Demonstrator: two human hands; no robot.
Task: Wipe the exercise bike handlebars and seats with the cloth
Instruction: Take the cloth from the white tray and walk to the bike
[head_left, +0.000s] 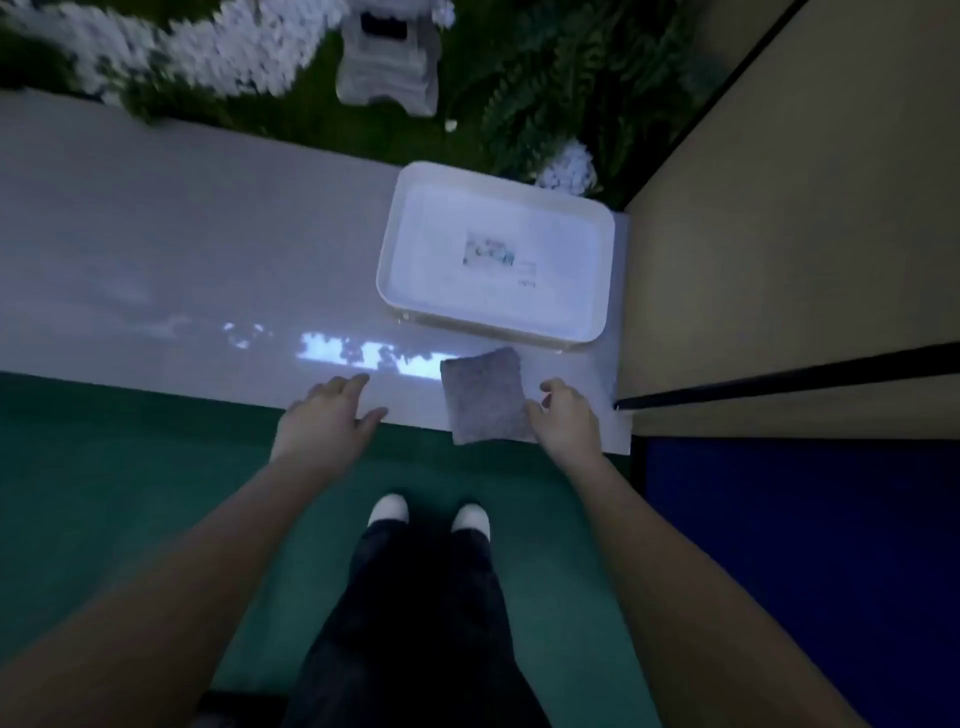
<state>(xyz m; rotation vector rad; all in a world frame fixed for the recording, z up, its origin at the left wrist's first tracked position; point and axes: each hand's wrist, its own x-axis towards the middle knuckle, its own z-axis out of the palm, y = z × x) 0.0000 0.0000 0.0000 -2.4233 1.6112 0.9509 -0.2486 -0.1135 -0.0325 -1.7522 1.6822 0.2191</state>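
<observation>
A grey folded cloth (485, 395) lies on the white ledge (182, 270), its near end hanging slightly over the front edge. My right hand (563, 415) is at the cloth's right side, fingers loosely curled, touching its near right corner; a firm grip does not show. My left hand (327, 415) hovers over the ledge's front edge to the left of the cloth, fingers spread and relaxed, holding nothing. No exercise bike is in view.
A white tray (597, 249) with a printed sheet inside sits on the ledge just behind the cloth. Beyond the ledge are plants, white flowers and a stone lantern (387, 67). A beige wall (805, 208) with black trim bounds the right. My feet stand on green floor (130, 493).
</observation>
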